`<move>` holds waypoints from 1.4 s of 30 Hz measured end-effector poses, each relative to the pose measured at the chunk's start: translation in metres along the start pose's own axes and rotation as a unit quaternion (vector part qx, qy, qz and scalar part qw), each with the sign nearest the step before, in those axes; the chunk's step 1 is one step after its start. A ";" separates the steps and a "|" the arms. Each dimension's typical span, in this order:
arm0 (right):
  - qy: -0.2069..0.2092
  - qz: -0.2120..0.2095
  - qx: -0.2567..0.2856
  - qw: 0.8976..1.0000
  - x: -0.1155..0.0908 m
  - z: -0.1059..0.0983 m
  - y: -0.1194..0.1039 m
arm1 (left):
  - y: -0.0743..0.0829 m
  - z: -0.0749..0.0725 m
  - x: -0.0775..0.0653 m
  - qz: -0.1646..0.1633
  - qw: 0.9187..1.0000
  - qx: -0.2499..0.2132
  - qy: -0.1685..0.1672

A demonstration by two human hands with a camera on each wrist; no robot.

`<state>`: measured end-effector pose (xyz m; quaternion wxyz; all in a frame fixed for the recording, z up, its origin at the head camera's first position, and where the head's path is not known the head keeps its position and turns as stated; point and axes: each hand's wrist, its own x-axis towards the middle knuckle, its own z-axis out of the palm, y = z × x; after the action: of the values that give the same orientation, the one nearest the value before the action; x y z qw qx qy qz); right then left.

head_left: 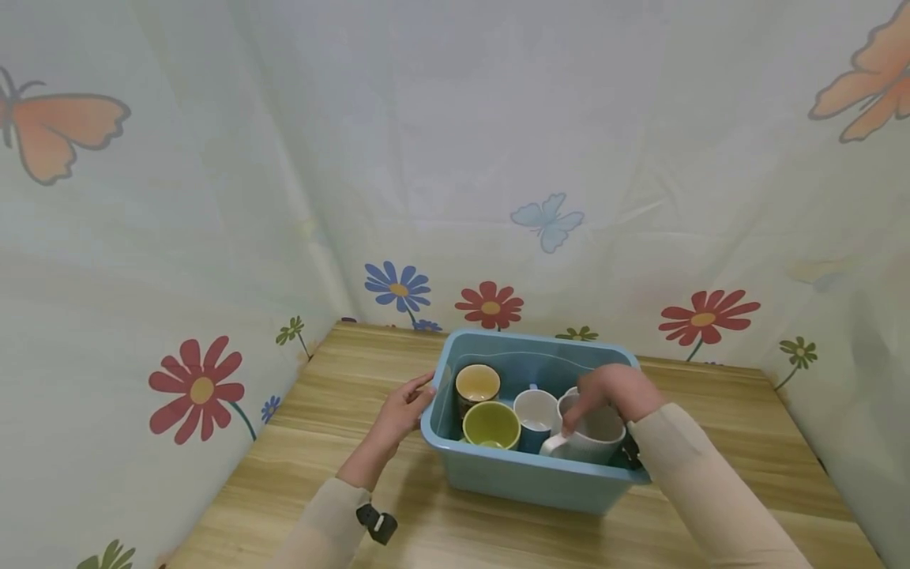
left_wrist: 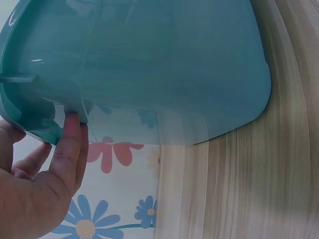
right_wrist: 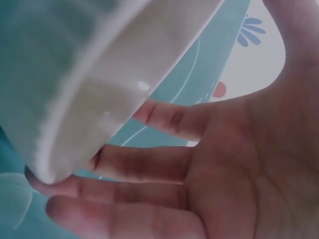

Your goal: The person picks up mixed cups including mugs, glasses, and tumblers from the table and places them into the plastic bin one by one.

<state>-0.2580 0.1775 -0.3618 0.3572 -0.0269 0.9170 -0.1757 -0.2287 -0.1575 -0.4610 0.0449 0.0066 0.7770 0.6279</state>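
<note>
A light blue plastic bin (head_left: pixel 522 482) holds several mugs. My left hand (head_left: pixel 403 409) grips the bin's left end, its fingers hooked at the rim beside a slot in the left wrist view. Over the bin's right side, my right hand (head_left: pixel 614 391) holds a large white ribbed mug (head_left: pixel 593 446), fingers at its rim and side. The mug's handle (head_left: pixel 553 445) points to the front left. Left of it stand a white-and-blue mug (head_left: pixel 536 411), a yellow-green mug (head_left: pixel 492 427) and a mug with a tan inside (head_left: pixel 478 382).
The bin rests on a wood-grain table (head_left: pixel 320 379). A white curtain (head_left: pixel 455 158) printed with flowers and butterflies hangs along the back and both sides. Something dark (head_left: pixel 631 452) shows in the bin's right corner, under the right wrist.
</note>
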 end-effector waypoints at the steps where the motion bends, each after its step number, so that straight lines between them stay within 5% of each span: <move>1: -0.002 0.001 0.001 1.000 0.000 0.001 0.000 | 0.000 0.000 0.000 0.000 1.000 0.000 0.001; 20: -0.006 0.047 -0.005 0.999 0.010 0.007 -0.001 | 0.005 -0.002 0.002 -0.002 1.000 0.005 -0.001; 37: 0.039 0.078 0.016 0.996 0.016 0.022 -0.004 | 0.002 -0.001 -0.001 -0.007 1.000 0.005 -0.005; 42: 0.014 0.087 0.012 0.996 0.021 0.026 -0.008 | 0.003 -0.001 0.000 -0.001 1.000 0.001 -0.009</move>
<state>-0.2567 0.1589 -0.3903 0.3581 0.0594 0.9187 -0.1556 -0.2284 -0.1576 -0.4581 0.0523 0.0110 0.7772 0.6270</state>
